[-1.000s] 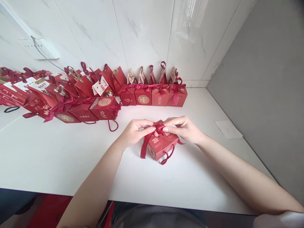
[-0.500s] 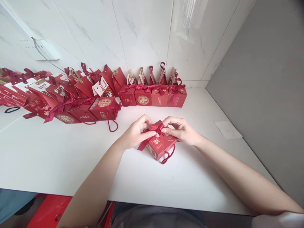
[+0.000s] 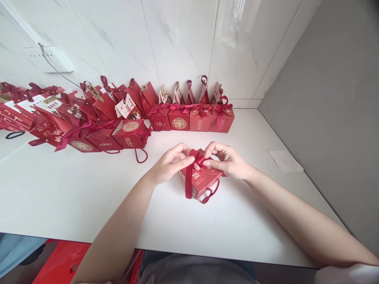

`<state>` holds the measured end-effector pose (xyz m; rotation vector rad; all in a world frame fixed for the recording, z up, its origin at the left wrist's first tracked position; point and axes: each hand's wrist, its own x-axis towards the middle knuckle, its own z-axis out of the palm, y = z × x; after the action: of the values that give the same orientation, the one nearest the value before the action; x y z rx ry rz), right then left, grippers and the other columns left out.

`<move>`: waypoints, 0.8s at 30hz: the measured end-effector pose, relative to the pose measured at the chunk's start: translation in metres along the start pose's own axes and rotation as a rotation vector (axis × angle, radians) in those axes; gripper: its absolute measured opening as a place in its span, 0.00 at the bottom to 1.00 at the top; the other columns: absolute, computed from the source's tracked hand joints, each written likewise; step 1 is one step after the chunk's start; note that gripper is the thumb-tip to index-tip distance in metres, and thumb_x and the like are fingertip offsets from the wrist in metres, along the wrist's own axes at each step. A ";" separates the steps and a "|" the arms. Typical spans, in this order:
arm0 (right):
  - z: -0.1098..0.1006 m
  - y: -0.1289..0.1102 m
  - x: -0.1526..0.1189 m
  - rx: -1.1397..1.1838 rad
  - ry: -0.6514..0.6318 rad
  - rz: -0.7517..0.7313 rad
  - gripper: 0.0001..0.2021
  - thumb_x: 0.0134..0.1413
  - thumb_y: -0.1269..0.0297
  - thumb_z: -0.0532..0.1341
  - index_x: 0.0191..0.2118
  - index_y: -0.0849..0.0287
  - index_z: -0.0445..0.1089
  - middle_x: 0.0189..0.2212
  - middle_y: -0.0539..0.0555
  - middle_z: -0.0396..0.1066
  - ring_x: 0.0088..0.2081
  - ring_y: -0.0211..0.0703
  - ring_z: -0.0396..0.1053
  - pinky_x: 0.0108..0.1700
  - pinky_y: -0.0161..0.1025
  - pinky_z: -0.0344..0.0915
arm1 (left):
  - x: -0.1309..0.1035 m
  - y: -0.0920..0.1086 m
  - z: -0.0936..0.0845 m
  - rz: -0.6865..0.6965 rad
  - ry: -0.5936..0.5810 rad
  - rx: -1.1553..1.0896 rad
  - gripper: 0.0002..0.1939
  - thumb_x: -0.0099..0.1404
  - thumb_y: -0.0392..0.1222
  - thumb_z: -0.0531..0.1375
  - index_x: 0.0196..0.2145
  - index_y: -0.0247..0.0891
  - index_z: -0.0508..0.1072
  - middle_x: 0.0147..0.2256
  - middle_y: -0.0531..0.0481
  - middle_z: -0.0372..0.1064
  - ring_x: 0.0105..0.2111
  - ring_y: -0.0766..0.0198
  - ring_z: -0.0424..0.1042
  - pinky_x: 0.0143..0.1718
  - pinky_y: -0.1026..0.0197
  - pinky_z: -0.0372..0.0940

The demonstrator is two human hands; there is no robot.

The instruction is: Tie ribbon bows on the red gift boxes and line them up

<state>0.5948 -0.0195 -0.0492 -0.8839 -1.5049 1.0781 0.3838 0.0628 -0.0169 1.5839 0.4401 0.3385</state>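
A red gift box (image 3: pixel 203 180) with pale printed characters rests on the white table in front of me. On its top is a dark red ribbon (image 3: pixel 188 181), one tail hanging over the box's near left side. My left hand (image 3: pixel 173 163) pinches the ribbon between thumb and forefinger at the left of the knot. From the other side, my right hand (image 3: pixel 227 159) pinches a ribbon loop close to the knot. A twisted red cord handle (image 3: pixel 211 192) sticks out from the box's near right side and lies on the table.
Several finished-looking red boxes with bows (image 3: pixel 198 120) stand by the tiled wall. More red boxes and bags (image 3: pixel 100 136) crowd the left. A white paper sheet (image 3: pixel 286 161) lies at the right, beside a grey panel (image 3: pixel 334 98). The white table (image 3: pixel 237 228) reaches my body.
The left ribbon tail has swung from pointing out to the left to hanging down over the box's near side. Both hands stay at the knot, fingers slightly shifted.
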 end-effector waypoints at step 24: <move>-0.009 -0.053 -0.009 -0.546 -0.160 0.277 0.03 0.58 0.64 0.61 0.39 0.54 0.69 0.30 0.48 0.70 0.29 0.38 0.65 0.32 0.36 0.63 | -0.004 0.010 0.018 0.295 0.279 0.707 0.05 0.62 0.40 0.61 0.37 0.40 0.74 0.42 0.48 0.66 0.46 0.59 0.67 0.52 0.56 0.62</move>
<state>0.6057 -0.0440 -0.0012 -1.4439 -1.8942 0.9586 0.3897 0.0451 -0.0077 2.3140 0.5784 0.6869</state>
